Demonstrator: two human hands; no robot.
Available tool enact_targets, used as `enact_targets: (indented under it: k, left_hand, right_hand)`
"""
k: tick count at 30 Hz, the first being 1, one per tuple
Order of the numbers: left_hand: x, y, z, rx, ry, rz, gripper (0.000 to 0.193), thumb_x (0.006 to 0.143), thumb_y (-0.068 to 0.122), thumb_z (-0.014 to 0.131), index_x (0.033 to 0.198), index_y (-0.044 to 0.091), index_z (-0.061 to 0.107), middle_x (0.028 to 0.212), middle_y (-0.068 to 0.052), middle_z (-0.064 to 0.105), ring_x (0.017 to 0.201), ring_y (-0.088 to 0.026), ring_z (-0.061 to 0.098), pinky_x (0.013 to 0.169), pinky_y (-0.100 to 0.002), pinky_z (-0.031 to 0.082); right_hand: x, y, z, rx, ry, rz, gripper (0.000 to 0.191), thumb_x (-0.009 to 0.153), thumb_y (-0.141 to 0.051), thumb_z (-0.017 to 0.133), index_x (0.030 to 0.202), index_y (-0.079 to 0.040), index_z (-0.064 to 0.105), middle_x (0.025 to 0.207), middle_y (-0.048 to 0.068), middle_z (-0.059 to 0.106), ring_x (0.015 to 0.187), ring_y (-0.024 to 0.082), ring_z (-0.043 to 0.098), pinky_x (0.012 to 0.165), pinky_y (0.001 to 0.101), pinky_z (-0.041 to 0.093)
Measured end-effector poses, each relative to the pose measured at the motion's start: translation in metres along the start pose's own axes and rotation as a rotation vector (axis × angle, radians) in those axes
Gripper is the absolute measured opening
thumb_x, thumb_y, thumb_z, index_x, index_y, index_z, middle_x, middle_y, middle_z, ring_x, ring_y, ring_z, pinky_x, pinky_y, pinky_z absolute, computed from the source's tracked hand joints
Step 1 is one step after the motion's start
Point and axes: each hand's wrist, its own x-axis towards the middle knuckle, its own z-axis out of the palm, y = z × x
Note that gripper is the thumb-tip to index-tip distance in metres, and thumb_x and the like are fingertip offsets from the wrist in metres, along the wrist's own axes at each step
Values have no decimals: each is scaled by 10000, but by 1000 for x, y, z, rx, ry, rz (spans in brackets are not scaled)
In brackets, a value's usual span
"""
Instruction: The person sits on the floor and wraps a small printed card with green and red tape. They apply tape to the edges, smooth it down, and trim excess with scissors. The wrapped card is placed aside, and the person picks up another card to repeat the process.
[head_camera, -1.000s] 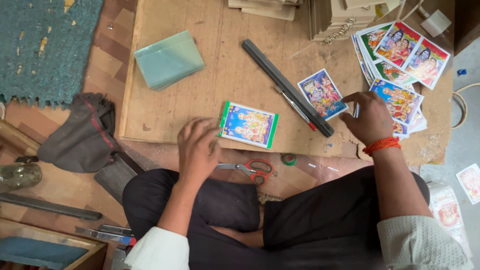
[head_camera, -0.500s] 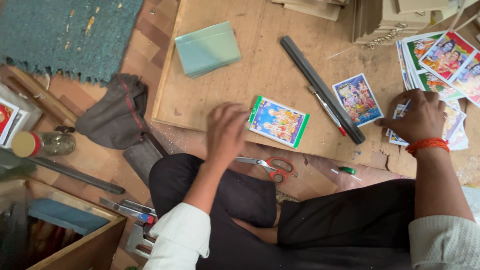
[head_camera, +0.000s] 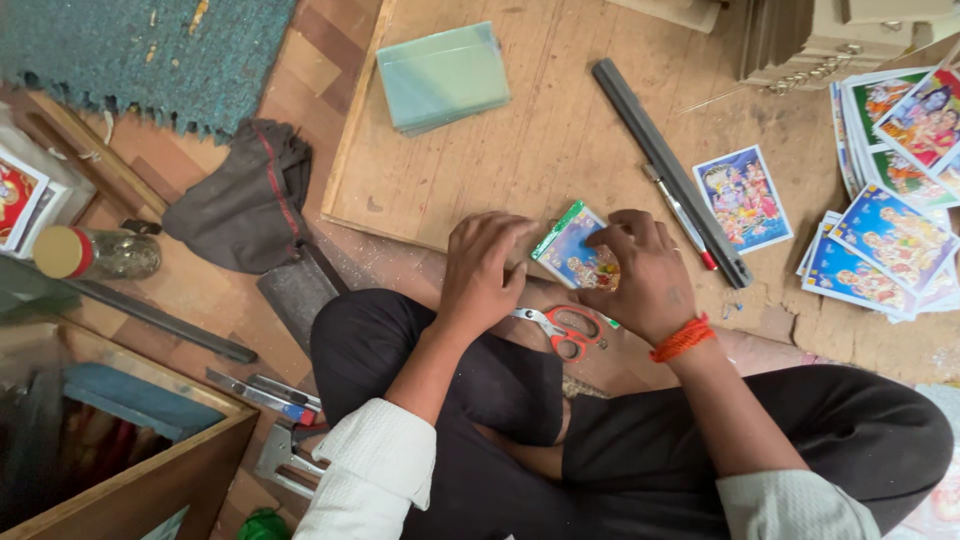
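Observation:
Both hands meet on a small green-edged picture card (head_camera: 572, 252) at the near edge of the wooden board (head_camera: 480, 150). My left hand (head_camera: 485, 268) rests fingers on the card's left side. My right hand (head_camera: 640, 275), with an orange thread at the wrist, grips the card's right side. Orange-handled scissors (head_camera: 558, 326) lie just under the hands on my lap's edge.
A grey metal ruler (head_camera: 670, 170) and a pen (head_camera: 682, 218) lie right of the card, next to a loose picture print (head_camera: 742, 198). Several prints (head_camera: 890, 200) are piled at right. A green stack (head_camera: 442, 78), a dark cloth (head_camera: 245, 200), a jar (head_camera: 95, 252) and a wooden box (head_camera: 140, 470) are also there.
My right hand left the print pile at right and came in to the green-edged card. My left hand stayed on the card. The view shifted left.

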Motion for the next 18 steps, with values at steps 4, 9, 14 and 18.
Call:
enact_targets:
  k: [4, 9, 14, 18]
  left_hand:
    - [-2, -3, -3, 19, -39, 48, 430, 722, 76, 800, 1135, 105, 685, 1221, -45, 631, 1255, -284, 533, 1109, -482, 373]
    - [-1, -7, 11, 54, -28, 66, 270, 745, 87, 818, 1005, 102, 745, 1132, -16, 640, 1216, -256, 545, 1106, -478, 374]
    - [0, -10, 19, 87, -17, 109, 152, 774, 89, 806, 915, 101, 750, 1004, -11, 621, 1123, -237, 576, 1122, -505, 383]
    - [-1, -10, 19, 99, 14, 119, 119, 813, 96, 801, 913, 91, 737, 980, -5, 619, 1104, -235, 593, 1135, -503, 394]
  right_hand:
    - [-1, 0, 2, -15, 69, -36, 637, 545, -293, 949, 1108, -101, 723, 1341, 179, 584, 1208, 401, 562, 975, 487, 482]
    - [-36, 34, -15, 37, 60, -12, 546, 658, -221, 901, 1159, -106, 715, 1348, 147, 614, 1215, 371, 601, 1008, 461, 502]
    - [-53, 36, -9, -21, 18, 40, 541, 629, -242, 914, 1117, -111, 721, 1295, 118, 628, 1160, 362, 604, 978, 453, 507]
    - [-52, 22, -6, -58, 34, 18, 619, 563, -285, 938, 1095, -71, 704, 1308, 151, 602, 1191, 385, 565, 984, 485, 481]
